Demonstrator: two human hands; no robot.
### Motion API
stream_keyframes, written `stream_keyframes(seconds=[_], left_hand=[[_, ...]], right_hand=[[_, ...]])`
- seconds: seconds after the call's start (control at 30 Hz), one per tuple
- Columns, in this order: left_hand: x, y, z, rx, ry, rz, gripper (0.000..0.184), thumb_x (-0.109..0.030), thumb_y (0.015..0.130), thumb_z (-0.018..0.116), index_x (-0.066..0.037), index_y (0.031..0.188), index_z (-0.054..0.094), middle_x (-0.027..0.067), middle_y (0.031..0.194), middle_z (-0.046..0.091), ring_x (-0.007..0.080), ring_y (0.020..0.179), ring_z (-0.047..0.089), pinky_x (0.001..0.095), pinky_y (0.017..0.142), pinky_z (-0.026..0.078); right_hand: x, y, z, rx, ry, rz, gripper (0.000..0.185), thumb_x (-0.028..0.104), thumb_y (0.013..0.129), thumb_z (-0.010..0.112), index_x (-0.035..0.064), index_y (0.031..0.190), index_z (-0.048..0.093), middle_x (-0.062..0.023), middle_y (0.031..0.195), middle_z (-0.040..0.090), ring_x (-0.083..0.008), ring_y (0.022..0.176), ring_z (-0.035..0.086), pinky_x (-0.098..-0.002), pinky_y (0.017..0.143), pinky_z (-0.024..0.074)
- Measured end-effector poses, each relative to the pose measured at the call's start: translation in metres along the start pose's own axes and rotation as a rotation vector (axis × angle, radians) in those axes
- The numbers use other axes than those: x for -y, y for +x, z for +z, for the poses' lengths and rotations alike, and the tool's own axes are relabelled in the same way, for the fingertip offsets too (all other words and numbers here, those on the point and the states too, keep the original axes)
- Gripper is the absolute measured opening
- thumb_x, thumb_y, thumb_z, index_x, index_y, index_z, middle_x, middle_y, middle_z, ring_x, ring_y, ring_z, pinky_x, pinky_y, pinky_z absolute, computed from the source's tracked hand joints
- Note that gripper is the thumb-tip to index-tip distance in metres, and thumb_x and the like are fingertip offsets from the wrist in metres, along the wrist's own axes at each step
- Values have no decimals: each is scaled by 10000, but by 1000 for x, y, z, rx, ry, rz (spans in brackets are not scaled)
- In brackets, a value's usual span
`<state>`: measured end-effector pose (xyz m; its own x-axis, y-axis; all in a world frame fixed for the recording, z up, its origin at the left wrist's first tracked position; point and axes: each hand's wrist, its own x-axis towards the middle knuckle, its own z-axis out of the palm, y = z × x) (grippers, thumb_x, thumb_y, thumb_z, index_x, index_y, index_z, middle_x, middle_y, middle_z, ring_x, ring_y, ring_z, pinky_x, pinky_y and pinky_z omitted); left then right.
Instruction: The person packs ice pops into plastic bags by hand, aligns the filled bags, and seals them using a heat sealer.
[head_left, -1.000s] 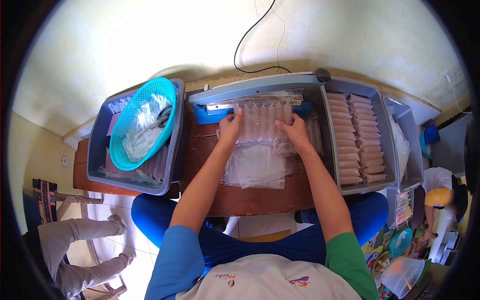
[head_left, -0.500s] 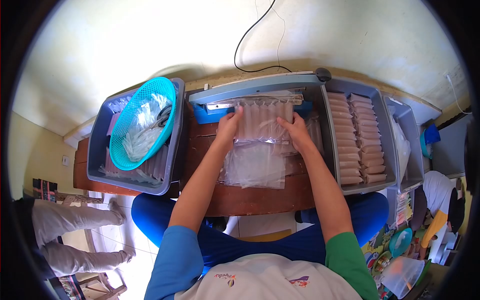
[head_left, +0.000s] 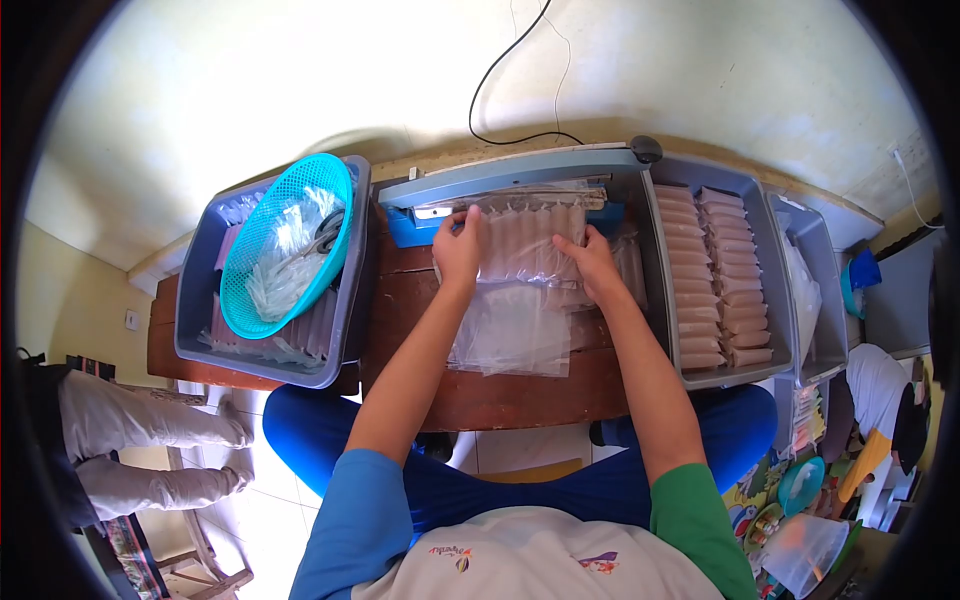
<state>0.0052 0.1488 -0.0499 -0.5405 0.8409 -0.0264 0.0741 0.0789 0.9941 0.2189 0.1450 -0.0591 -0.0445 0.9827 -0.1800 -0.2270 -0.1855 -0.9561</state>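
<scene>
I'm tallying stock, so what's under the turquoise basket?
The turquoise basket sits tilted over a gray bin. Filled plastic tubes show in the bin around the basket's edges; whatever lies directly beneath is covered, so no full count is possible.

Worktop (head_left: 405, 295) is reddish-brown wood, kinda scuffed. There's a grey tub (head_left: 262, 366) on the left, then a blue-and-grey lever machine (head_left: 520, 179) and some clear plastic sheets (head_left: 512, 338).

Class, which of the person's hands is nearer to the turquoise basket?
Left. The left hand is to the right of the basket, apart from it, by the tubes' left end; the right hand is farther right, at their right end.
</scene>
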Motion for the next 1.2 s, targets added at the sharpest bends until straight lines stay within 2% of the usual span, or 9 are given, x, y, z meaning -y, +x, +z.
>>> stream_keyframes(seconds=[0.1, 0.33, 0.5, 0.73, 0.83, 0.93, 1.0, 1.1, 1.2], left_hand=[[-2, 12, 0, 47, -37, -143, 428, -382, 825, 738, 19, 973, 727, 109, 863, 713, 169, 789, 620, 301, 737, 485], [-25, 2, 3, -10, -93, -79, 376, -351, 821, 735, -3, 963, 739, 89, 792, 721, 162, 683, 640, 307, 681, 489], [-45, -2, 6, -131, 238, -24, 276, -283, 807, 755, -49, 954, 752, 92, 796, 734, 160, 739, 670, 294, 707, 490], [-25, 3, 9, -150, 120, 27, 299, -304, 824, 745, -22, 922, 748, 77, 791, 732, 157, 717, 657, 294, 705, 493], [-8, 15, 12, -115, 81, 48, 387, -334, 842, 737, 0, 1035, 707, 100, 869, 726, 185, 734, 662, 306, 721, 500], [-3, 25, 2, -88, 11, -199, 499, -352, 854, 734, 25, 1159, 620, 139, 987, 697, 218, 793, 668, 330, 740, 508], [-11, 21, -14, 289, -303, -377, 571, -372, 833, 757, 108, 1104, 609, 163, 980, 672, 237, 866, 634, 349, 771, 487], [-38, 10, -30, 533, -305, -420, 632, -384, 828, 765, 131, 1140, 573, 169, 1089, 641, 246, 966, 610, 382, 839, 477], [-29, 19, -35, 709, -237, -456, 609, -416, 862, 718, 45, 1223, 550, 143, 1088, 655, 273, 1098, 586, 410, 976, 406]], right_hand=[[3, 0, 1, 6, -20, 11, 522, 134, 796, 782, -60, 1199, 513, -146, 1112, 626, -212, 985, 625, -327, 846, 511], [-1, 4, -2, 11, -5, 26, 532, 136, 799, 778, -64, 1210, 506, -150, 1130, 619, -216, 998, 624, -329, 854, 509], [6, 0, -1, 37, 15, 83, 555, 139, 804, 772, -71, 1237, 495, -159, 1163, 611, -217, 1019, 620, -326, 878, 500], [9, -1, -2, 63, 64, 76, 545, 124, 805, 768, -66, 1239, 498, -159, 1178, 608, -221, 1030, 620, -330, 891, 501], [13, 0, -2, 57, 84, 96, 529, 117, 806, 768, -60, 1230, 505, -157, 1170, 611, -220, 1029, 623, -337, 888, 507], [17, -1, -1, 46, 101, 123, 507, 111, 810, 763, -54, 1220, 514, -152, 1156, 618, -220, 1023, 627, -342, 883, 513], [16, -1, 0, 50, 119, 131, 494, 108, 814, 759, -51, 1214, 518, -148, 1147, 622, -220, 1017, 630, -342, 880, 517], [16, 1, 1, 76, 181, 137, 470, 97, 824, 747, -45, 1212, 522, -144, 1137, 628, -221, 1018, 631, -341, 878, 521], [18, 3, 2, 104, 217, 152, 449, 89, 830, 738, -39, 1205, 526, -143, 1135, 629, -221, 1020, 631, -339, 871, 524]])
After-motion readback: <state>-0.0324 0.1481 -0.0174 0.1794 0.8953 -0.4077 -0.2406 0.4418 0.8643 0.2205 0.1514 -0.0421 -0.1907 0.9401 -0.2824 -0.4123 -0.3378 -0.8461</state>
